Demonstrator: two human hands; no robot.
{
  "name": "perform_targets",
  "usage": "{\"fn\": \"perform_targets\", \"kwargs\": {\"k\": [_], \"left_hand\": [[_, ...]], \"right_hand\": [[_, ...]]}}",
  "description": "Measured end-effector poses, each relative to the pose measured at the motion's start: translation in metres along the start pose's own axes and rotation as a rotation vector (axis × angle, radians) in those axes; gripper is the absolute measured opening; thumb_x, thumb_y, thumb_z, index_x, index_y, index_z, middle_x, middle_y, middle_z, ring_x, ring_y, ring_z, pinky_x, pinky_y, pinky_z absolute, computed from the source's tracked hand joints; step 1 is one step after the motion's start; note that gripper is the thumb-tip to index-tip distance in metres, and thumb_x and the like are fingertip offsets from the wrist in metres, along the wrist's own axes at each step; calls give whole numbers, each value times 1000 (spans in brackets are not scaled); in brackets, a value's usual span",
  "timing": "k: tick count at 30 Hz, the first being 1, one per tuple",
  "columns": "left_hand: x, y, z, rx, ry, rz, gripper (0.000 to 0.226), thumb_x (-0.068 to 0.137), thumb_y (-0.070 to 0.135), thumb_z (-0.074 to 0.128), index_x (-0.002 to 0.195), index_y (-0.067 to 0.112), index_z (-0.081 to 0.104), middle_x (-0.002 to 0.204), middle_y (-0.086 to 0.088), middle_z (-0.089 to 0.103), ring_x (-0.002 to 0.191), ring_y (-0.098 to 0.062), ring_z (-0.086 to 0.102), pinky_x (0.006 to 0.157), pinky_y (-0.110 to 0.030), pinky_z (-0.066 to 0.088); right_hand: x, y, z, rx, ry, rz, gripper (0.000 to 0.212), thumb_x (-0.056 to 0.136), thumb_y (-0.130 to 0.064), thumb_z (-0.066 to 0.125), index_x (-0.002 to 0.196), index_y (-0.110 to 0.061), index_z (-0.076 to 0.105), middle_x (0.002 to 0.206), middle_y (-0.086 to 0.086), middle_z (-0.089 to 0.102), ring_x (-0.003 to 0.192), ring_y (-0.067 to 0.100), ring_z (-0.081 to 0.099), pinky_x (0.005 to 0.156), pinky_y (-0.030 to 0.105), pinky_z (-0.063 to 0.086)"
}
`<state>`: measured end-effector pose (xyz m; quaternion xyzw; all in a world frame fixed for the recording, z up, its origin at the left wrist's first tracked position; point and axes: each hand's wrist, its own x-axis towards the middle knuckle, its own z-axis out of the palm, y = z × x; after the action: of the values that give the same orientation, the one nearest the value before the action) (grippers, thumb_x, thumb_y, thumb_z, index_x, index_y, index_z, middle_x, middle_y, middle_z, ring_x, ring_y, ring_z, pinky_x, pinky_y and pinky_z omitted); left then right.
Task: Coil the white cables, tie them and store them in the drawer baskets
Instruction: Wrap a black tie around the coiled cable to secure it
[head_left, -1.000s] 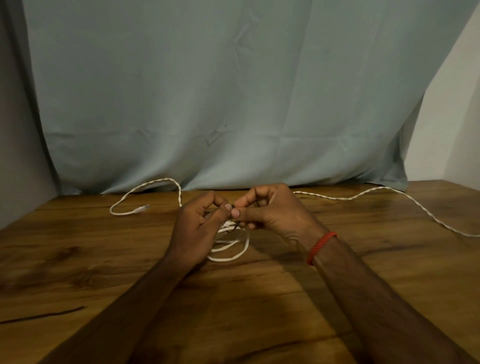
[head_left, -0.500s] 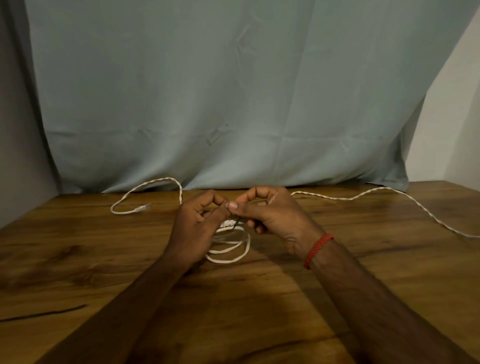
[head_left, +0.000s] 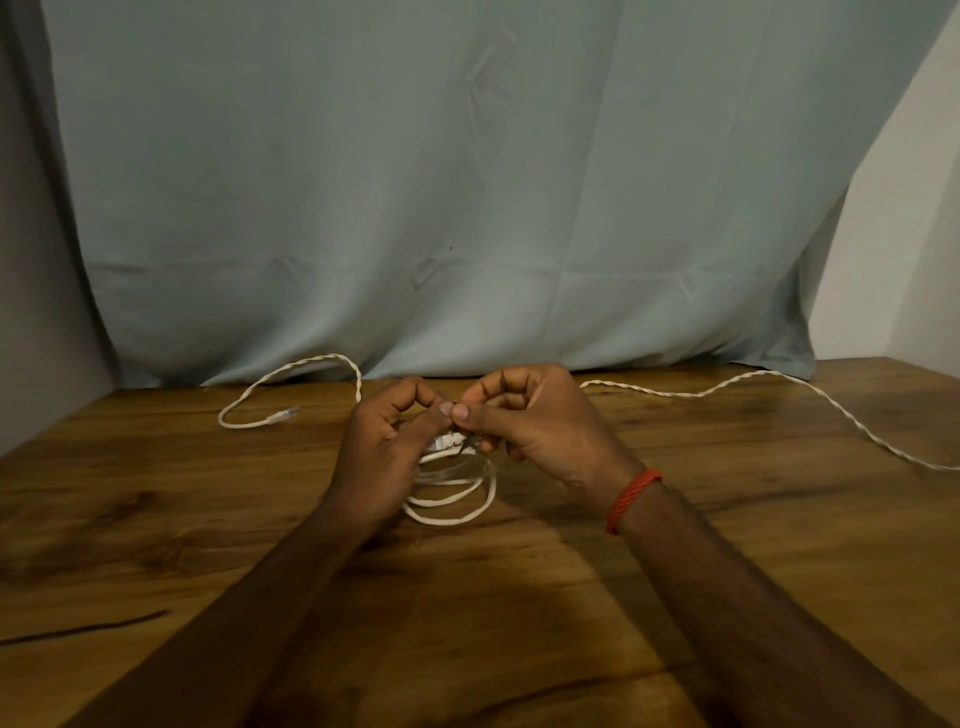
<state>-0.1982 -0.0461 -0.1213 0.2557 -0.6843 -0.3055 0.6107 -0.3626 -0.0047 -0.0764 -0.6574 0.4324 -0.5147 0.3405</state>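
A coiled white cable (head_left: 451, 499) hangs in small loops just over the wooden table (head_left: 156, 519), between my two hands. My left hand (head_left: 382, 447) grips the top of the coil with curled fingers. My right hand (head_left: 535, 421) pinches a thin dark tie at the coil's top, thumb tip against my left thumb. A second white twisted cable (head_left: 727, 387) trails from behind my right hand to the table's right edge. Another loose length (head_left: 291, 371) with a plug end (head_left: 283, 414) curves at the back left.
A pale blue cloth (head_left: 467, 208) hangs behind the table. A white wall (head_left: 904, 234) stands at the right and a grey one at the left. A dark crack (head_left: 83, 629) marks the near-left tabletop. No drawer or basket is in view.
Both hands have stayed at the coil's top. My right hand has shifted slightly up and toward my left thumb, working the dark tie. The loose cables have not moved.
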Motion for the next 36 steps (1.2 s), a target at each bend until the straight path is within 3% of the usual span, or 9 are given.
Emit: {"fn": "perform_targets", "kwargs": {"k": [3,7,13,18,22,26,30,33,36], "left_hand": [[1,-2,-1,-35,4,-17,12,86,22,64,76,16,67,78,-13,68,75,-33,63,70,-48,51],[1,2,1,-89,8,-47,11,84,17,64,73,15,66,73,-5,67,70,-18,62,66,-32,49],[2,2,0,-128,-10,-65,11,78,31,69,72,21,68,72,-4,67,69,-19,61,66,-34,48],[3,5,3,-174,-6,-107,11,79,20,69,68,22,67,67,2,66,63,-11,60,60,-24,47],[2,5,3,-184,-8,-112,13,86,10,67,75,5,62,62,1,61,52,-6,53,47,-16,40],[2,4,4,-123,-5,-118,16,92,3,62,76,2,61,59,5,59,51,-4,52,47,-14,40],[1,4,4,-42,20,-94,18,85,21,62,74,7,63,66,-10,61,63,-18,56,60,-34,46],[1,-1,3,38,43,-82,18,87,25,60,79,9,63,75,-19,63,70,-34,60,68,-52,51],[0,-2,3,141,45,-47,15,89,26,58,81,14,62,79,-13,66,80,-38,63,73,-59,53]], "right_hand": [[1,3,3,-79,19,-78,21,82,-19,81,90,-1,73,75,13,75,55,14,63,54,21,52],[1,5,6,-152,60,-165,17,84,-20,80,85,-6,73,74,8,74,59,14,64,59,36,57],[1,6,7,-92,54,-172,14,85,-14,79,88,-4,71,74,6,72,61,6,64,57,18,51],[3,6,8,7,35,-133,12,84,-9,78,92,-5,69,77,12,71,69,13,67,66,23,56],[5,5,5,17,-54,-80,11,89,-11,73,98,-10,68,86,30,70,75,18,67,72,26,55],[3,1,4,-82,-121,-68,15,96,-13,65,107,-3,66,72,6,66,57,-3,57,59,13,47],[2,-1,2,-56,-109,-31,14,96,-11,64,105,0,63,43,-12,53,37,-3,46,44,7,35],[1,-2,3,-14,-54,17,13,88,-17,74,95,-10,65,53,-4,60,42,1,46,42,14,36],[0,-2,3,24,-5,90,20,80,-21,82,89,-8,70,64,8,65,45,8,48,41,17,38]]}}
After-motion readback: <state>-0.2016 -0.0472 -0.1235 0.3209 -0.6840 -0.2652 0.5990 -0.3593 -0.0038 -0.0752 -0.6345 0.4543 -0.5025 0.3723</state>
